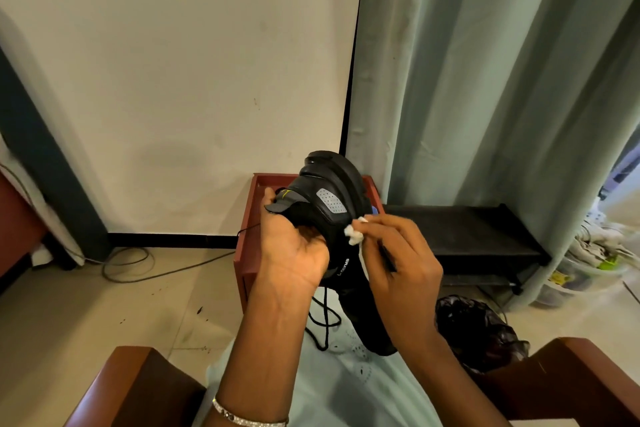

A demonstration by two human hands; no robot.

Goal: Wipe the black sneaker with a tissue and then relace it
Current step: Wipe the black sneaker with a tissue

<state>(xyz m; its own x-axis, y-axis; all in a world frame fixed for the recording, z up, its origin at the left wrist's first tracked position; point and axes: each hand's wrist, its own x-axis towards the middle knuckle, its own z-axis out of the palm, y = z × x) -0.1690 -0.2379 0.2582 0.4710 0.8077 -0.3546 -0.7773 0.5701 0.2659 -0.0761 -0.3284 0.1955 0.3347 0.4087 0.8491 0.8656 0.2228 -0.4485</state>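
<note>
The left hand (294, 246) grips the black sneaker (332, 191) above the red table (255, 199) edge. The right hand (401, 263) pinches the tissue (354, 235) against it. Open floor (104, 308) lies left.

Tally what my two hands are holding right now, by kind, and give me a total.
black sneaker, in the left hand: 1
white tissue, in the right hand: 1
Total: 2
</note>
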